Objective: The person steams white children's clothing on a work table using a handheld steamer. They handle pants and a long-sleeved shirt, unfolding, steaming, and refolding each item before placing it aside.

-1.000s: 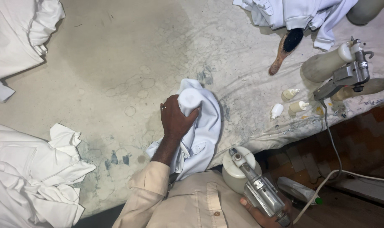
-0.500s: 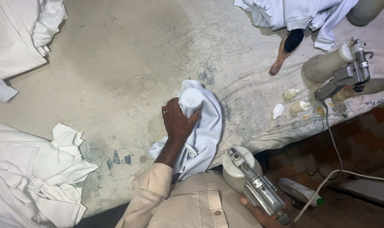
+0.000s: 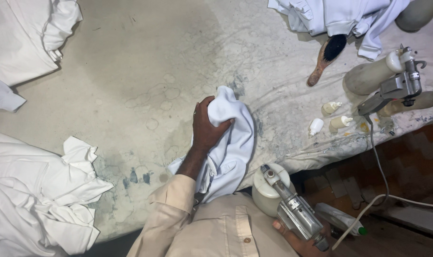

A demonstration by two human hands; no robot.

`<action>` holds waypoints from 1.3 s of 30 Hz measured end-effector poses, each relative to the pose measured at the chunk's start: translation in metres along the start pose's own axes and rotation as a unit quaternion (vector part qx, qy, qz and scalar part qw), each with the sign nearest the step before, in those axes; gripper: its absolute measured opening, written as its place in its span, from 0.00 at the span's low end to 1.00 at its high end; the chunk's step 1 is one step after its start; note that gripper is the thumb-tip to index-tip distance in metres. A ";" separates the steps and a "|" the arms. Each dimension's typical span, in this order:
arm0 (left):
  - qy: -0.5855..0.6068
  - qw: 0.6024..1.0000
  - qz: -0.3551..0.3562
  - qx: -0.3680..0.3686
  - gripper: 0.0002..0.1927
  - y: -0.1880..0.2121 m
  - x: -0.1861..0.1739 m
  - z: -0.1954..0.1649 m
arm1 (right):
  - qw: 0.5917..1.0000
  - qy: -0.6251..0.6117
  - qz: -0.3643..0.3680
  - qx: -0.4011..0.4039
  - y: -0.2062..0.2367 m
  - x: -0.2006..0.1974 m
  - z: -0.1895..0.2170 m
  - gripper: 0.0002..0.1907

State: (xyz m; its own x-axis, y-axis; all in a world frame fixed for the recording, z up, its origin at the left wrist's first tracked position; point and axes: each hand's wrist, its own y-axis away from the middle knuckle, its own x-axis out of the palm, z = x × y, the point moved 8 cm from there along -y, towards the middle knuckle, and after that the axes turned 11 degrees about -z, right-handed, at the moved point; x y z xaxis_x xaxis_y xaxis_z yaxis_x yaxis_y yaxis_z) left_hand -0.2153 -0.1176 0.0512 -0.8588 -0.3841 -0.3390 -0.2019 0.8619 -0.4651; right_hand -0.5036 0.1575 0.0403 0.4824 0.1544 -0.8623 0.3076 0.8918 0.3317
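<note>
The left hand (image 3: 206, 127) grips a white garment (image 3: 228, 143) at the table's (image 3: 130, 71) middle, fingers curled into the cloth. At five o'clock the right hand (image 3: 300, 238), half cut off, holds a spray gun (image 3: 292, 214) with its white cup (image 3: 266, 190); contents hidden. Three small bottles (image 3: 332, 116) stand at three o'clock.

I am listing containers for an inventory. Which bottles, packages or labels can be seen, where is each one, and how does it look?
Three small bottles, right side of the table: pale plastic, pointed caps.
Plastic bottle, on the floor lower right: whitish, lying down, green cap.
Spray gun in the right hand: grey metal, with a small label band.
No screens or signs.
</note>
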 end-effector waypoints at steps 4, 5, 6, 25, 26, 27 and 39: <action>-0.041 0.998 0.005 -0.039 0.42 0.000 0.004 0.008 | 0.999 -0.009 -0.039 -0.008 -0.002 0.000 -0.004 0.33; -0.055 0.998 0.001 -0.029 0.41 0.001 0.005 0.006 | 0.999 -0.012 -0.048 -0.011 -0.002 0.000 -0.004 0.33; -0.063 0.997 -0.002 -0.038 0.42 0.003 0.005 0.008 | 0.998 -0.014 -0.058 -0.015 -0.002 0.000 -0.005 0.34; -0.147 0.986 -0.030 -0.067 0.40 0.013 0.009 0.018 | 0.988 -0.102 -0.088 -0.074 -0.008 -0.027 0.035 0.27; -0.140 0.987 -0.028 -0.074 0.39 0.014 0.009 0.019 | 0.986 -0.108 -0.097 -0.083 -0.008 -0.029 0.038 0.27; -0.140 0.987 -0.028 -0.074 0.39 0.014 0.009 0.019 | 0.983 -0.114 -0.107 -0.092 -0.008 -0.031 0.039 0.26; -0.123 0.989 -0.030 -0.071 0.40 0.017 0.006 0.013 | 0.987 -0.096 -0.099 -0.078 -0.015 -0.024 0.040 0.29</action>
State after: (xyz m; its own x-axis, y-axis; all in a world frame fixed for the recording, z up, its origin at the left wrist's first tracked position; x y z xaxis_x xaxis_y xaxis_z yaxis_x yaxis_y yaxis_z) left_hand -0.2171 -0.1097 0.0306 -0.7057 -0.4908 -0.5109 -0.3288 0.8657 -0.3774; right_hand -0.4874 0.1235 0.0714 0.5759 -0.0998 -0.8114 0.2880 0.9536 0.0872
